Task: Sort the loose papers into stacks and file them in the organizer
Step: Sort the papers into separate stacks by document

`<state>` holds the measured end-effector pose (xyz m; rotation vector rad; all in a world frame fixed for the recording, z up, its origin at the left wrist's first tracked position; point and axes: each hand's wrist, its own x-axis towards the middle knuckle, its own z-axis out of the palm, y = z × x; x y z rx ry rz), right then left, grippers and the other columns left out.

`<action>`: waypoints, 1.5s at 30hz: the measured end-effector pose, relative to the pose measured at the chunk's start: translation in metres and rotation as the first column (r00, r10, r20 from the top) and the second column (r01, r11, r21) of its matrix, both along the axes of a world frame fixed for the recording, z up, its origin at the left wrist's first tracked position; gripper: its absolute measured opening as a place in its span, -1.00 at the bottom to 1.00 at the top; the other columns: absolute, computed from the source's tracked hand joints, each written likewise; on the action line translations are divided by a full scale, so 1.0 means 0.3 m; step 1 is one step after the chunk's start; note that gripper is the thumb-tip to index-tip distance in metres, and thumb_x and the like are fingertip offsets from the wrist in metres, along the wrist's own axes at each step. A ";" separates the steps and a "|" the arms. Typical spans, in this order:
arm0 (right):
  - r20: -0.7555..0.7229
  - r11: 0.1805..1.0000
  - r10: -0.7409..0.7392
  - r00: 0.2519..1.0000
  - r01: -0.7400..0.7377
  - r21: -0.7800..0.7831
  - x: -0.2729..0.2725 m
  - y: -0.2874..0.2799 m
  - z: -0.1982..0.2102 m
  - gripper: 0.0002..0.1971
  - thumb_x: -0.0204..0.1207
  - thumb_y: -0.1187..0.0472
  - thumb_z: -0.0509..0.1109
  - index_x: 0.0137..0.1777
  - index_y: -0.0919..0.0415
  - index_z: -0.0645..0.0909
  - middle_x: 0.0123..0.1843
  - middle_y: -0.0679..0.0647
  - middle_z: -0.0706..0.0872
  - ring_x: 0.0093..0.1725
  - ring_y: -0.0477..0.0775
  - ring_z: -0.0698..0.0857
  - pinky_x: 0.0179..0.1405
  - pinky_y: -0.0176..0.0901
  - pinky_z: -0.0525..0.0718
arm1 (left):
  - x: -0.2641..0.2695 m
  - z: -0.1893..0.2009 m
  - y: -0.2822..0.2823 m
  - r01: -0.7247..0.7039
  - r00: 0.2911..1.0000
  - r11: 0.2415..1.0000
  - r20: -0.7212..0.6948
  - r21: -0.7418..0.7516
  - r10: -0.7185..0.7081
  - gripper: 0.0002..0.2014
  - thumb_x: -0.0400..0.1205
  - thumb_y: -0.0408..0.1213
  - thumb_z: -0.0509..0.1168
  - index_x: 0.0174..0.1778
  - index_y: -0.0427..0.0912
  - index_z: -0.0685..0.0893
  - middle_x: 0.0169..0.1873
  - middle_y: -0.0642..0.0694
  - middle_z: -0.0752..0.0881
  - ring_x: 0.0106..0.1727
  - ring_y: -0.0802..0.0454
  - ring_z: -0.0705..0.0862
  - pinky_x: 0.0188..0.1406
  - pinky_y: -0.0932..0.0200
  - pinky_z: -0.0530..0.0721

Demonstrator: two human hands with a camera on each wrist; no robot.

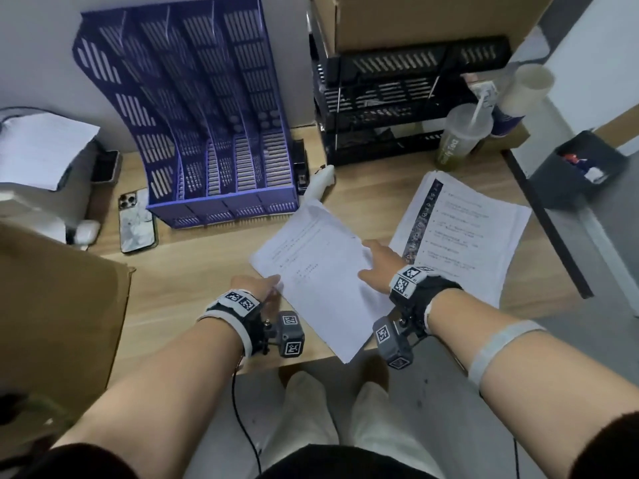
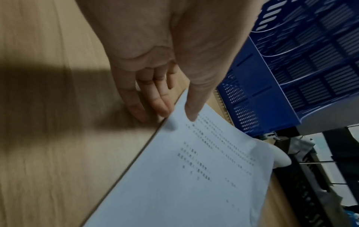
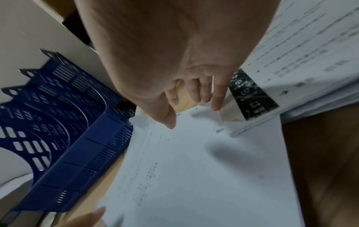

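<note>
A stack of white printed papers (image 1: 318,267) lies askew on the wooden desk (image 1: 193,271), its near corner past the desk's front edge. My left hand (image 1: 273,283) pinches its left corner: the thumb (image 2: 191,112) presses on top and the fingers (image 2: 160,106) lie straight at the edge. My right hand (image 1: 368,261) holds the right edge, thumb (image 3: 169,121) on the sheet and fingers (image 3: 217,101) bent over the far side. A second paper stack (image 1: 463,236) with a dark side strip lies to the right. The blue slotted organizer (image 1: 207,133) stands behind, empty.
A black tray rack (image 1: 390,108) stands behind the right stack, with a drink cup and straw (image 1: 460,136) beside it. A phone (image 1: 136,223) lies left of the organizer. A cardboard box (image 1: 58,305) fills the near left, and a printer (image 1: 34,160) sits at the far left.
</note>
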<state>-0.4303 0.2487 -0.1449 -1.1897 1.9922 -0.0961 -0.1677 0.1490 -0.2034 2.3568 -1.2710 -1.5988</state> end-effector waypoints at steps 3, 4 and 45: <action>-0.121 0.998 0.051 0.991 -0.046 0.042 0.023 -0.029 -0.061 -0.24 0.45 0.10 0.37 0.64 0.15 0.19 0.47 0.22 0.49 0.43 0.33 0.49 0.36 0.03 0.50 | -0.016 0.033 0.025 0.083 0.994 0.995 -0.076 0.059 -0.079 -0.45 0.18 0.17 0.64 -0.23 -0.28 0.76 -0.20 -0.26 0.83 -0.23 -0.18 0.77 -0.04 -0.21 0.78; -0.142 0.998 0.053 0.988 -0.048 0.037 0.030 -0.035 -0.075 -0.26 0.41 0.08 0.37 0.60 0.13 0.24 0.44 0.22 0.50 0.41 0.34 0.48 0.33 0.04 0.49 | -0.011 0.030 0.030 0.081 0.989 0.996 -0.127 0.048 -0.074 -0.45 0.17 0.11 0.65 -0.15 -0.28 0.78 -0.16 -0.26 0.84 -0.23 -0.19 0.78 -0.07 -0.23 0.82; 0.218 0.520 -0.842 0.494 0.850 0.080 -0.598 0.409 0.016 -0.34 0.47 0.07 0.44 0.52 0.20 0.30 0.27 0.07 0.59 0.15 0.16 0.63 0.10 -0.17 0.51 | -0.968 0.153 0.106 0.598 0.785 0.777 -0.054 -0.198 -0.617 -0.18 0.53 -0.22 0.52 0.65 -0.23 0.26 0.38 -0.27 0.63 0.31 -0.23 0.67 0.22 0.06 0.62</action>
